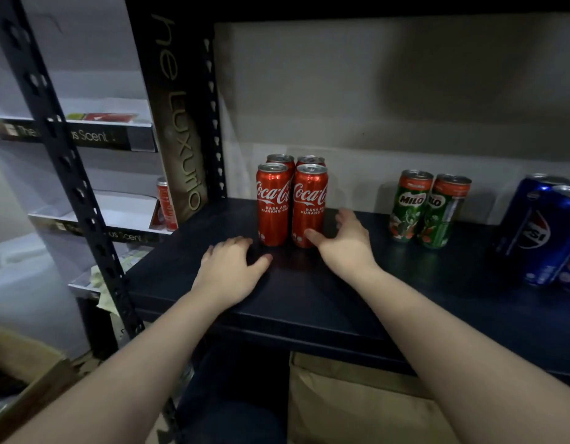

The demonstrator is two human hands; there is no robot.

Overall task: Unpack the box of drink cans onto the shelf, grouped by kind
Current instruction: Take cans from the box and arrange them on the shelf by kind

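Note:
Several red Coca-Cola cans [274, 203] stand upright in a tight block on the dark shelf board [309, 302]. Two green Milo cans [408, 206] stand side by side further right. Blue Pepsi cans [533, 232] are grouped at the right edge, partly cut off. My left hand [232, 267] lies flat on the shelf just in front of the left Coca-Cola can, fingers spread, holding nothing. My right hand [344, 241] is beside the front right Coca-Cola can, thumb touching its base, fingers spread behind it, not closed around it.
A black perforated upright [69, 174] of the rack stands at left. Behind it, a white display stand [123, 206] holds one red can [166, 203]. A cardboard box [27, 379] sits at lower left. Another brown box [357, 405] sits under the shelf.

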